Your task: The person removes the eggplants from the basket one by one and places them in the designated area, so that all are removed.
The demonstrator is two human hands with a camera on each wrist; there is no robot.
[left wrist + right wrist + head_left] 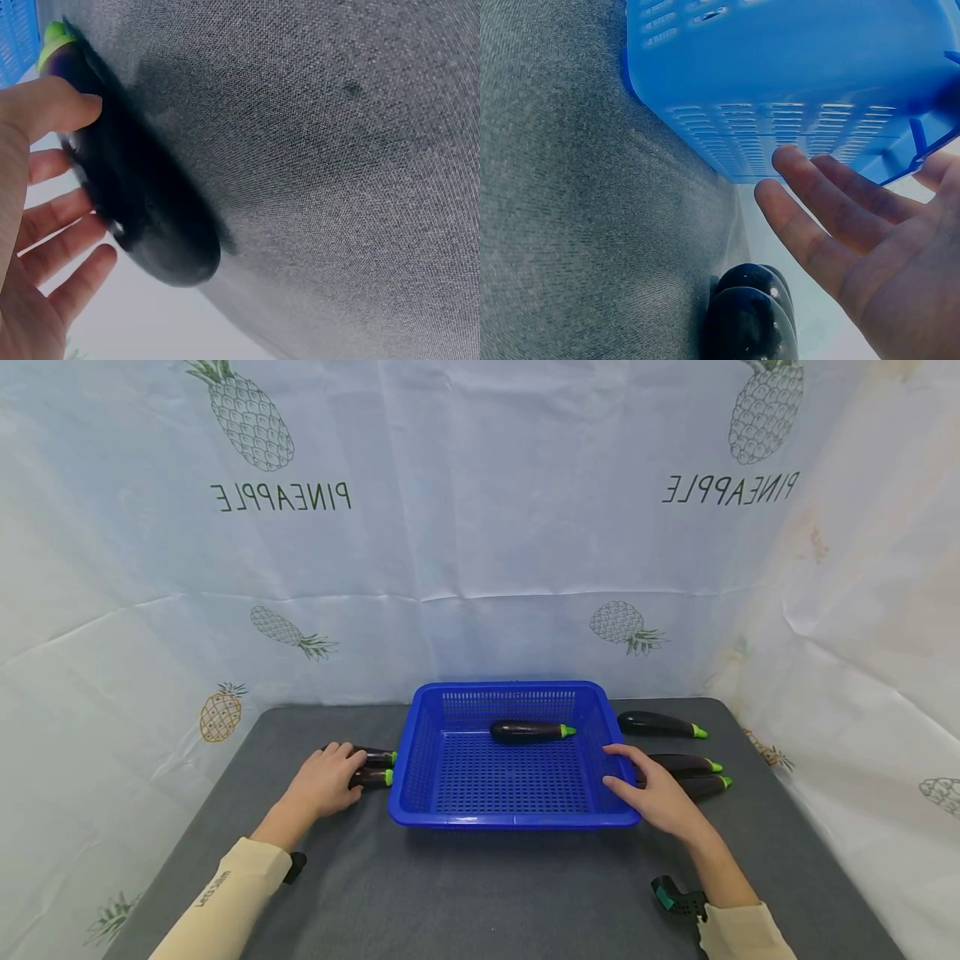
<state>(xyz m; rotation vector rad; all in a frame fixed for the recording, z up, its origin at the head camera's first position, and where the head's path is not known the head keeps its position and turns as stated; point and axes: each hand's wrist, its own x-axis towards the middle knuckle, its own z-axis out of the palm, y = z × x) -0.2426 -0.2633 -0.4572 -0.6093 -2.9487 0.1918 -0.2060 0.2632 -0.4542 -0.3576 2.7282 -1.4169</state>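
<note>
My left hand (324, 780) is over a pair of eggplants beside the basket's left wall. In the left wrist view its thumb presses one side of a dark eggplant (142, 180), with the other fingers along the far side. The second eggplant (377, 757) lies just behind it, partly covered by the hand. At the right side of the blue basket (517, 820), my right hand (654, 793) holds the rim, thumb and forefinger over it and the other fingers (821, 251) by the outer wall. One eggplant (528, 732) with a green stem lies inside the basket.
On the right of the grey table (480, 893) lie several eggplants: one (656, 724) toward the back and a pair (686, 765) beside my right hand. A white pineapple-print curtain (510, 527) hangs close behind the table and along both sides.
</note>
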